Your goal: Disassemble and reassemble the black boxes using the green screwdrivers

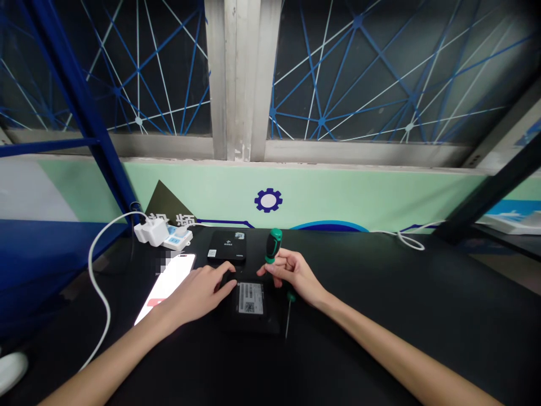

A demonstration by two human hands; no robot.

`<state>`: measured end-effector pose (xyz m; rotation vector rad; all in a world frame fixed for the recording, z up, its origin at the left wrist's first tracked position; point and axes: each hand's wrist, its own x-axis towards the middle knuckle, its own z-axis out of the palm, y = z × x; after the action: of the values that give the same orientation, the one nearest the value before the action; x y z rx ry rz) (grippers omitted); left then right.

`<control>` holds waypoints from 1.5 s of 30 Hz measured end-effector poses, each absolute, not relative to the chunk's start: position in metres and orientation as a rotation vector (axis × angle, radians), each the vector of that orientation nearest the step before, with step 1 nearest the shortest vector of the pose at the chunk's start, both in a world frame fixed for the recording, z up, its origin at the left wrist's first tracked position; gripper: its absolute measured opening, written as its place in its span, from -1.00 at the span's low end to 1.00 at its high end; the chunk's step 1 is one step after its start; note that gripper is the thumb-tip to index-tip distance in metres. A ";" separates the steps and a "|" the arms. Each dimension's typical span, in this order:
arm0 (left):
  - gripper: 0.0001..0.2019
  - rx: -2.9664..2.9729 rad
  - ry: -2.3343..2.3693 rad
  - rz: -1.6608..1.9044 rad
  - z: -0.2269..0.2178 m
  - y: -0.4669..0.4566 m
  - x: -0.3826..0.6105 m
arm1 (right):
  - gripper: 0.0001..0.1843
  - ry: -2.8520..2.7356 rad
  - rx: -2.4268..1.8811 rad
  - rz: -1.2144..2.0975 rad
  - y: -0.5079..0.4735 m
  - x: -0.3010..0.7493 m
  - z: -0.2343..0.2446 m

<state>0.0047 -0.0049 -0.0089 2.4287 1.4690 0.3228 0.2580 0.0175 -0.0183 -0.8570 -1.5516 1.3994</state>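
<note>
A black box-shaped device (253, 323) with a white printed label (251, 298) lies on the dark table. My left hand (207, 287) rests at its upper left edge, thumb and index finger apart, the other fingers partly hidden. Over the device's upper right side, my right hand (293, 270) is closed around a green-and-black screwdriver (274, 246). The screwdriver stands handle up; its tip is hidden behind my fingers. Beside the device, below my right hand, a second screwdriver with a thin shaft (288, 318) lies on the table, its green handle partly covered.
Behind the device lies a flat black box (227, 246) with small stickers. A phone with a bright screen (169, 282) is left of it, partly under my left arm. A white power strip (176, 238) with a plugged-in adapter (151, 231) and white cable (98, 282) sits at the back left.
</note>
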 end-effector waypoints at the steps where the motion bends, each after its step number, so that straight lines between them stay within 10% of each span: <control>1: -0.66 2.429 1.468 0.322 -0.009 -0.005 0.005 | -0.61 -1.552 -0.860 1.396 0.017 0.258 -0.018; 45: -0.65 2.423 1.491 0.280 -0.006 -0.006 0.008 | -0.64 -1.555 -0.848 1.421 0.018 0.262 -0.018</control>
<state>0.0077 -0.0064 -0.0058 2.4233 1.4914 0.2801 0.2615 0.0185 -0.0181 -0.8479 -1.5548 1.4207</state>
